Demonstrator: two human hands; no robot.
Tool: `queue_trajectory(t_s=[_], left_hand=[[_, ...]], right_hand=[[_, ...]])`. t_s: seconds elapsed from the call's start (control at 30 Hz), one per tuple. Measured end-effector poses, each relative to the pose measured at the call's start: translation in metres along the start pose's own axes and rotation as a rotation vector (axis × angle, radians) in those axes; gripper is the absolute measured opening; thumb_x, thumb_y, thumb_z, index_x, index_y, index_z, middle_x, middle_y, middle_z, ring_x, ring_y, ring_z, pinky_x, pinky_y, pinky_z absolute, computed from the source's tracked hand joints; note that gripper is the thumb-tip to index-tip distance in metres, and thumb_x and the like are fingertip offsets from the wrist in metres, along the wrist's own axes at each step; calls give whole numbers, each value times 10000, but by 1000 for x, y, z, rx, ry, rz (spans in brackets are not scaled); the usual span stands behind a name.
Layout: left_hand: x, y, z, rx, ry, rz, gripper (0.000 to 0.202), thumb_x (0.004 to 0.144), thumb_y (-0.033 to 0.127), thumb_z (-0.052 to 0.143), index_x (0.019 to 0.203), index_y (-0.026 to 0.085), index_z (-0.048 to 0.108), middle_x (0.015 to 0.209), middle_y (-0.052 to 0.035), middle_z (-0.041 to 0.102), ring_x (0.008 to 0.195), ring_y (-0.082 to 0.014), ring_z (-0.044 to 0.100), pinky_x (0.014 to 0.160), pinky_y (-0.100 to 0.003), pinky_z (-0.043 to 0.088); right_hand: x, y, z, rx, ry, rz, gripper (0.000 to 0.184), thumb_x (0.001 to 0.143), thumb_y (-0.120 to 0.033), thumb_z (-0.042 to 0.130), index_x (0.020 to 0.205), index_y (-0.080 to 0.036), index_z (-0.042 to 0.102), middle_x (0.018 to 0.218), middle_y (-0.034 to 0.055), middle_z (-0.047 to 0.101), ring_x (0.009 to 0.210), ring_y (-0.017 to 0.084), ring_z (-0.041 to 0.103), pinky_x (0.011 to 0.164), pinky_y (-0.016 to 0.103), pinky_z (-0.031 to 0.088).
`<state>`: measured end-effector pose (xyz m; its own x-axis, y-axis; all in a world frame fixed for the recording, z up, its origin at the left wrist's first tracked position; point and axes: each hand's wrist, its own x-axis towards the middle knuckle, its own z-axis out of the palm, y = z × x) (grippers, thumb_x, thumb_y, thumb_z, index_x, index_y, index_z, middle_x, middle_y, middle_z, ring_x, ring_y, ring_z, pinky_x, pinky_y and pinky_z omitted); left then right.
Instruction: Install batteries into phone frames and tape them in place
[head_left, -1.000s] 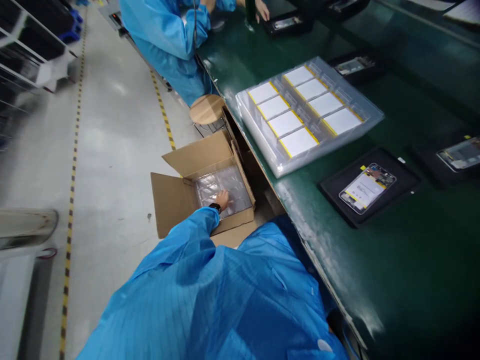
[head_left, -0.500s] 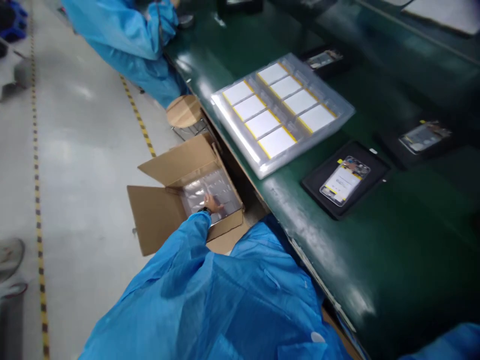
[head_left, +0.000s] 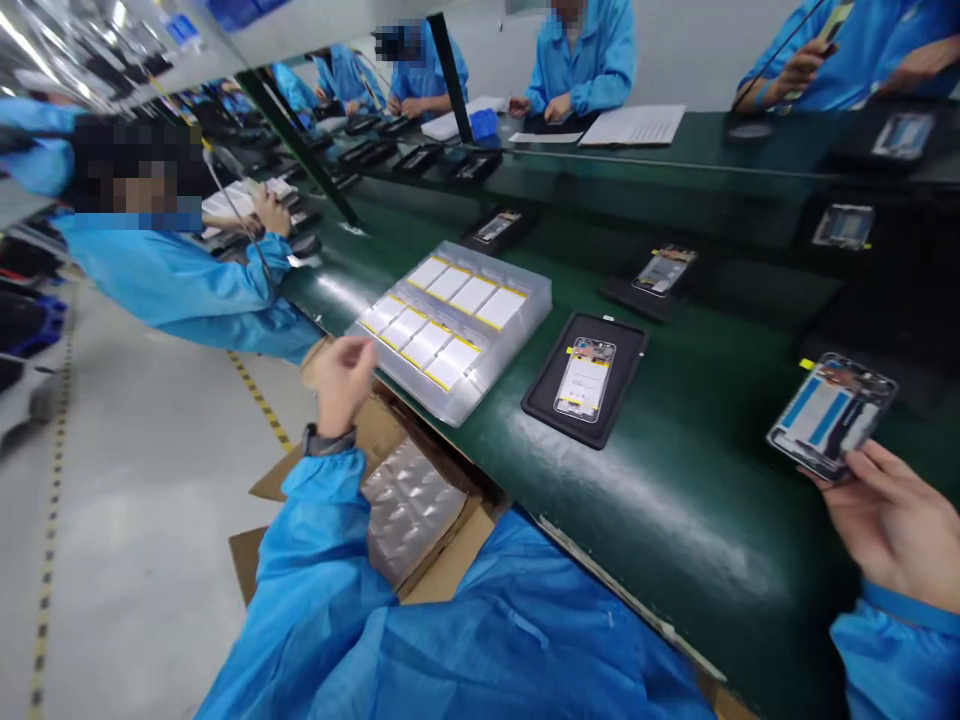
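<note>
My left hand (head_left: 341, 385) is raised above the open cardboard box (head_left: 448, 562), close to the near corner of the clear blister tray stack (head_left: 517, 300). Its fingers are loosely curled and nothing shows in them. Clear plastic trays (head_left: 409, 500) lie inside the box. My right hand (head_left: 889, 520) holds a phone frame (head_left: 831, 415) by its lower edge over the green belt (head_left: 675, 500). The stack's top tray carries several white cells with yellow strips (head_left: 450, 320).
A black tray with a phone body (head_left: 585, 378) lies on the belt between my hands. More black trays (head_left: 660, 275) sit further along. A person in a blue coat (head_left: 187, 285) works at my left, and others sit across the line. Grey floor with a striped line (head_left: 259, 400) lies left.
My left hand has come up out of the box to table height. The view has swung upward, and my right hand with the phone frame has come into sight.
</note>
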<state>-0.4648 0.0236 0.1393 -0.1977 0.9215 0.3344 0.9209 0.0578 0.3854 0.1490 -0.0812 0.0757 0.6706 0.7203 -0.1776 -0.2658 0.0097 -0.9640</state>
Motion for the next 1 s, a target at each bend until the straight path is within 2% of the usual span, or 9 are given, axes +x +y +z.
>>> queue_trajectory(t_s=[0.07, 0.13, 0.2, 0.27, 0.37, 0.5, 0.67, 0.87, 1.0], left_hand=[[29, 58, 16, 24, -126, 189, 397, 964, 474, 504, 1128, 172, 703, 1085, -97, 745, 930, -241, 706, 886, -374, 564], [52, 107, 41, 123, -217, 367, 381, 957, 464, 543, 1120, 169, 721, 1095, -98, 744, 979, -259, 707, 937, -377, 544], [73, 142, 65, 263, -282, 434, 399, 953, 457, 566, 1156, 147, 715, 1126, -131, 734, 1059, -301, 695, 981, -407, 525], [94, 162, 84, 395, -374, 421, 411, 933, 459, 599, 1164, 139, 715, 1111, -152, 740, 1081, -324, 695, 973, -416, 530], [125, 176, 99, 505, -493, 409, 348, 887, 446, 655, 1059, 157, 744, 985, -142, 765, 1007, -317, 721, 903, -393, 553], [156, 191, 106, 575, -614, 414, 242, 769, 404, 784, 771, 170, 721, 748, -104, 734, 808, -298, 735, 812, -397, 577], [174, 209, 115, 655, -692, 375, 368, 621, 369, 900, 609, 157, 599, 579, -70, 632, 730, -297, 706, 800, -497, 585], [159, 217, 115, 574, -569, 304, 376, 650, 374, 862, 591, 174, 550, 575, -112, 616, 905, -393, 714, 885, -606, 541], [145, 210, 91, 556, -392, 248, 278, 684, 308, 789, 613, 176, 555, 759, -190, 693, 1004, -476, 697, 875, -684, 513]], right_hand=[[1, 11, -5, 57, 9, 24, 311, 508, -202, 839, 811, -252, 794, 1197, 236, 667, 1167, 423, 617, 791, 645, 505], [4, 18, -8, 111, 27, 39, 350, 509, -166, 832, 848, -242, 793, 1146, 215, 673, 1066, 389, 654, 750, 589, 542], [6, 21, -10, 151, 41, 54, 363, 519, -150, 829, 870, -235, 785, 1087, 187, 685, 973, 351, 673, 733, 536, 565], [6, 20, -10, 173, 54, 66, 348, 540, -157, 829, 876, -222, 765, 1017, 167, 697, 914, 324, 680, 731, 493, 574], [4, 20, -8, 182, 35, 82, 338, 593, -194, 824, 917, -201, 726, 931, 146, 707, 882, 301, 688, 732, 440, 572], [3, 21, -8, 180, -8, 87, 374, 631, -220, 804, 987, -191, 692, 907, 122, 730, 861, 272, 696, 710, 380, 564], [3, 20, -9, 193, -38, 105, 411, 597, -246, 818, 979, -197, 674, 885, 75, 746, 848, 242, 700, 665, 318, 553], [3, 22, -9, 192, -39, 96, 397, 612, -287, 829, 970, -241, 664, 883, 49, 747, 801, 243, 708, 645, 340, 572], [2, 25, -8, 200, -75, 75, 431, 651, -302, 833, 1030, -257, 634, 886, 22, 741, 819, 225, 716, 683, 326, 583]])
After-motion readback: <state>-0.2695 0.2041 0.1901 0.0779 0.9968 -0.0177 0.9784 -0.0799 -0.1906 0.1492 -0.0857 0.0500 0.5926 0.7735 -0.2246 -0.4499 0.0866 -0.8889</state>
